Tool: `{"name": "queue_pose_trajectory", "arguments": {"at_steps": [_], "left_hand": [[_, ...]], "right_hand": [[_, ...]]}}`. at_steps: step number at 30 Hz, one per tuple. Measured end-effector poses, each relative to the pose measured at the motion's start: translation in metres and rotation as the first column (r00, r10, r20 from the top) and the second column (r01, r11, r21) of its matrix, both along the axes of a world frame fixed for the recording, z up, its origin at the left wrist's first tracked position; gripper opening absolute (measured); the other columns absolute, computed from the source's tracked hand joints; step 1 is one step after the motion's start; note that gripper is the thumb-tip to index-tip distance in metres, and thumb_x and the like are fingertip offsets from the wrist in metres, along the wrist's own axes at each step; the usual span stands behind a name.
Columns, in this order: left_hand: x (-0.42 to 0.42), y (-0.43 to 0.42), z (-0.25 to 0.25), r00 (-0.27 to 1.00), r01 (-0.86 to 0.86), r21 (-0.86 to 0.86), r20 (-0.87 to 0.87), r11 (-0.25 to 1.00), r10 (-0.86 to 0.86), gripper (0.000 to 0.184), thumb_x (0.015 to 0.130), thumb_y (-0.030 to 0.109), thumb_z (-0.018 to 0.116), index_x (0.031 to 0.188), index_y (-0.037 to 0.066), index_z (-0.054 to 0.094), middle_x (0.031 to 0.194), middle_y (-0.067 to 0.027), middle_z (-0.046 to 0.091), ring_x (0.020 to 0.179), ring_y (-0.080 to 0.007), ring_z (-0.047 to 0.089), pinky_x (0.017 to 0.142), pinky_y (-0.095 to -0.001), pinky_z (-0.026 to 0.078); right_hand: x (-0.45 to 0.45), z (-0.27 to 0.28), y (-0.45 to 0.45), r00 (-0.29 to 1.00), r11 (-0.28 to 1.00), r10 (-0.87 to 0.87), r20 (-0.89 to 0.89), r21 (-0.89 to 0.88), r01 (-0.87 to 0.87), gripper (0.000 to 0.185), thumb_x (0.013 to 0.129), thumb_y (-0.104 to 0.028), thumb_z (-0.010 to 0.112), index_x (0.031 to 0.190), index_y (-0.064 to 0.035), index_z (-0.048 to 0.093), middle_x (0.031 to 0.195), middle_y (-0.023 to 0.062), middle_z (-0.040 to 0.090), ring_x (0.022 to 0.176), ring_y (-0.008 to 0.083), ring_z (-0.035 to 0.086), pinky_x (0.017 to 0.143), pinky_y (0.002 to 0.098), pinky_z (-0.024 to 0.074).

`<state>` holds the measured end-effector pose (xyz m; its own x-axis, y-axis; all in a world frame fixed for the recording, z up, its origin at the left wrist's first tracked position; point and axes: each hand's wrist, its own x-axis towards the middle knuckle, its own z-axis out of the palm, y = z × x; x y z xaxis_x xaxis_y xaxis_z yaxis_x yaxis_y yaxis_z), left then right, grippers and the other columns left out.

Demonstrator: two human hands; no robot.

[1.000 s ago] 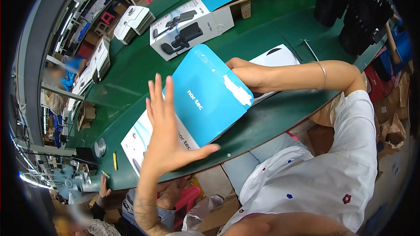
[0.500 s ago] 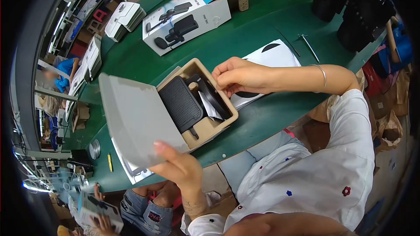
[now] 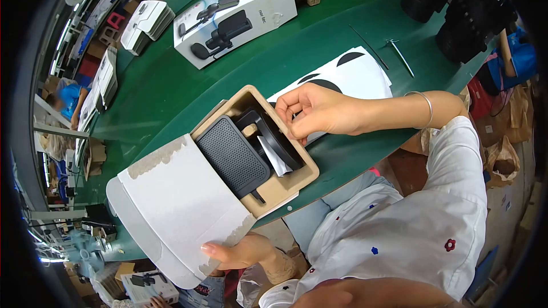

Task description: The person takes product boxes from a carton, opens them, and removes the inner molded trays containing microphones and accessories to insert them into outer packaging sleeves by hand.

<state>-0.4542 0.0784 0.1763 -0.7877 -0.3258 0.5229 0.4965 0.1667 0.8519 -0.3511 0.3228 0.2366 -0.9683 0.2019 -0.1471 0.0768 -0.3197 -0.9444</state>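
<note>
An opened white cardboard box with brown torn patches lies tilted at the table's near edge. Sticking out of it is a tan moulded pulp tray. Inside the tray sit a black perforated metal plate, a black curved part and a folded white paper. My left hand grips the box's near side, its thumb on top and the other fingers hidden beneath. With bent fingers, my right hand pinches the tray's right rim.
Behind stands a printed microphone box. White sheets with black shapes lie beyond my right hand, near a thin metal rod. Dark equipment stands at the back right. Another person's hand and a printed box are at lower left.
The box's pale flap has swung down and left, now showing its white, torn-patched face. My left hand has moved down with it. My right hand stays at the tray rim.
</note>
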Motion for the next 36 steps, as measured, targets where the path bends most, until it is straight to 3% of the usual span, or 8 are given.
{"name": "queue_pose_trajectory", "arguments": {"at_steps": [8, 11, 14, 17, 20, 23, 28, 36], "left_hand": [[0.023, 0.011, 0.023, 0.988, -0.114, -0.092, 0.091, 0.989, 0.123, 0.06, 0.094, 0.042, 0.043, 0.106, -0.014, 0.058, 0.101, -0.0261, 0.063, 0.081, -0.0324, 0.066, 0.07, -0.0417, 0.059], [0.025, 0.014, 0.015, 0.993, -0.082, 0.153, 0.093, 0.985, 0.068, 0.059, 0.093, 0.041, 0.044, 0.107, -0.015, 0.057, 0.104, -0.0267, 0.061, 0.083, -0.0316, 0.065, 0.07, -0.0422, 0.058], [0.019, 0.023, 0.013, 0.991, -0.104, 0.254, -0.056, 0.962, 0.122, 0.058, 0.093, 0.041, 0.047, 0.09, -0.015, 0.06, 0.089, -0.0212, 0.062, 0.074, -0.0274, 0.062, 0.063, -0.038, 0.054], [0.02, 0.014, 0.005, 0.995, -0.076, 0.255, -0.041, 0.964, 0.089, 0.059, 0.092, 0.044, 0.047, 0.1, -0.014, 0.059, 0.102, -0.0222, 0.06, 0.085, -0.0291, 0.062, 0.07, -0.0405, 0.055], [0.018, 0.018, 0.0, 0.992, 0.116, 0.462, -0.103, 0.879, -0.077, 0.061, 0.09, 0.046, 0.048, 0.11, -0.011, 0.056, 0.117, -0.0215, 0.055, 0.1, -0.0302, 0.059, 0.08, -0.0435, 0.053], [0.026, 0.009, -0.013, 0.981, 0.187, 0.493, -0.048, 0.85, -0.188, 0.065, 0.089, 0.049, 0.049, 0.118, -0.009, 0.052, 0.127, -0.0214, 0.05, 0.111, -0.0305, 0.053, 0.089, -0.0447, 0.049], [0.017, 0.008, -0.032, 0.99, 0.139, 0.492, -0.063, 0.859, -0.124, 0.063, 0.089, 0.047, 0.048, 0.121, -0.008, 0.051, 0.127, -0.0226, 0.05, 0.109, -0.0301, 0.055, 0.086, -0.0439, 0.05], [0.015, 0.012, -0.023, 0.993, 0.114, 0.44, -0.038, 0.891, -0.109, 0.062, 0.09, 0.046, 0.048, 0.119, -0.008, 0.053, 0.125, -0.0214, 0.051, 0.107, -0.029, 0.055, 0.085, -0.0424, 0.05]], "right_hand": [[0.003, -0.003, -0.005, 0.999, 0.999, 0.046, 0.025, -0.021, -0.046, 0.015, 0.074, 0.002, 0.061, 0.086, -0.0025, 0.053, 0.082, -0.0001, 0.058, 0.072, 0.005, 0.06, 0.064, 0.0209, 0.0477], [0.007, -0.001, -0.007, 0.997, 0.998, 0.06, 0.041, -0.001, -0.06, 0.016, 0.072, 0.002, 0.06, 0.085, -0.0021, 0.052, 0.083, 0.0004, 0.058, 0.074, 0.0055, 0.058, 0.068, 0.0211, 0.047], [0.008, -0.001, -0.01, 0.998, 0.998, 0.057, 0.001, -0.039, -0.057, 0.017, 0.072, 0.003, 0.06, 0.086, -0.0018, 0.052, 0.083, 0.0009, 0.058, 0.078, 0.0061, 0.057, 0.071, 0.0222, 0.0469], [0.008, -0.005, -0.013, 0.998, 0.997, 0.057, -0.001, -0.042, -0.057, 0.017, 0.071, 0.003, 0.061, 0.084, -0.0023, 0.051, 0.083, 0.001, 0.057, 0.079, 0.0065, 0.057, 0.073, 0.0232, 0.0474], [0.01, -0.009, -0.016, 0.998, 0.997, 0.049, -0.026, -0.064, -0.051, 0.018, 0.072, 0.005, 0.062, 0.083, -0.003, 0.05, 0.084, 0.0007, 0.056, 0.079, 0.0055, 0.057, 0.074, 0.0229, 0.0478], [0.013, -0.018, -0.018, 0.994, 0.998, 0.066, -0.084, -0.015, -0.067, 0.019, 0.076, 0.001, 0.063, 0.092, -0.0009, 0.054, 0.085, 0.0045, 0.064, 0.083, 0.0107, 0.062, 0.075, 0.0257, 0.0494], [0.013, -0.021, -0.024, 0.992, 0.995, 0.064, -0.108, -0.07, -0.072, 0.022, 0.073, 0.0, 0.065, 0.088, -0.0027, 0.049, 0.083, 0.0006, 0.052, 0.078, 0.0076, 0.055, 0.072, 0.0243, 0.0479], [0.011, -0.023, -0.026, 0.986, 0.987, 0.088, -0.14, -0.124, -0.106, 0.022, 0.074, 0.002, 0.067, 0.083, -0.0033, 0.048, 0.08, 0.0002, 0.053, 0.076, 0.0045, 0.053, 0.07, 0.0222, 0.0467]]}}
